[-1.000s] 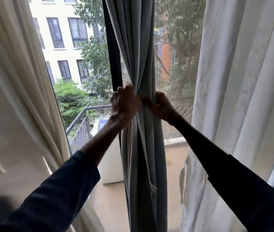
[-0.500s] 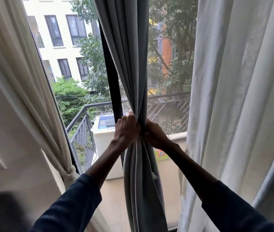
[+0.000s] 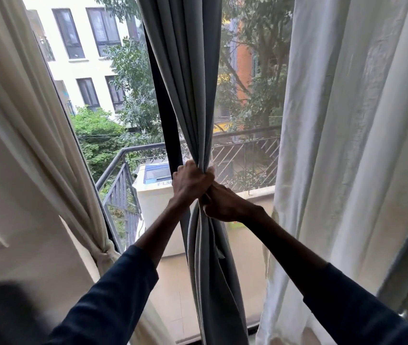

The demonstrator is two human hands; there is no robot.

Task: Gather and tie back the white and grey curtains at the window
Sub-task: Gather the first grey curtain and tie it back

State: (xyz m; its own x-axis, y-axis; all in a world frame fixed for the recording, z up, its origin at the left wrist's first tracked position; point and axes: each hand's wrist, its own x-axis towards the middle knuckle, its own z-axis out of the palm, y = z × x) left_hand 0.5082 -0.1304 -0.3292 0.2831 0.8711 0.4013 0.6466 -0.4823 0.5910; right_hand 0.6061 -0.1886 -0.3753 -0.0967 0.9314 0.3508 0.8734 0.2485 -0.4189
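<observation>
The grey curtain [image 3: 185,70] hangs at the middle of the window, gathered into a narrow bundle of long vertical folds. It is pinched tightest about halfway down, then spreads again and falls loose to the sill. The left white curtain [image 3: 23,120] is cream, swept out to the left and cinched low by a tie [image 3: 104,252] of the same cloth, its folds fanning upward from there. The right white curtain [image 3: 347,145] is paler and thin, hanging straight and untied in broad soft folds down the right side.
</observation>
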